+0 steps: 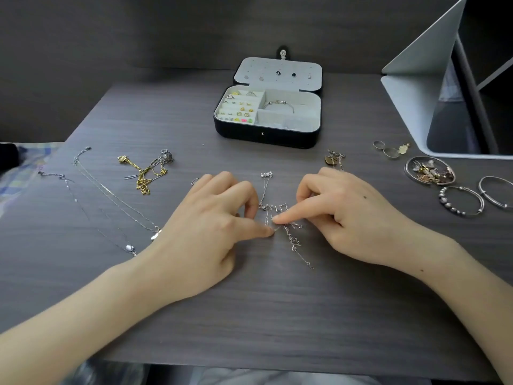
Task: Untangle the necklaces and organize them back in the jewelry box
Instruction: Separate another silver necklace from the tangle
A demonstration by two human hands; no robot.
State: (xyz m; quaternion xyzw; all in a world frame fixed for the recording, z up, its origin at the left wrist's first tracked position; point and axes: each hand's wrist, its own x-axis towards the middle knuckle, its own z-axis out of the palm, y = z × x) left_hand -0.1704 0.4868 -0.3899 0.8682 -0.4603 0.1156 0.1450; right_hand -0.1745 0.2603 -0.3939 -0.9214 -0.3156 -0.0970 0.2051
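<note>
Necklace (292, 238) in left hand (211, 226), right hand (355, 215)

Bare table (263, 315) lies near and just before the far jewelry box (266, 136); loose chains (144, 179) crowd left, dish (409, 169) and bangles (461, 202) right

The left hand (211, 226) and right hand (349, 215) are bare; the left forearm (83, 309) and right forearm (458, 279) behind them are uncovered to the frame edge. The right hand carries one small dark mole (364, 197) on its back and a second on the wrist just behind it. Pale grey fabric (277, 377) lies well behind both hands, below the near worktop (277, 315) edge; its type cannot be determined.
</note>
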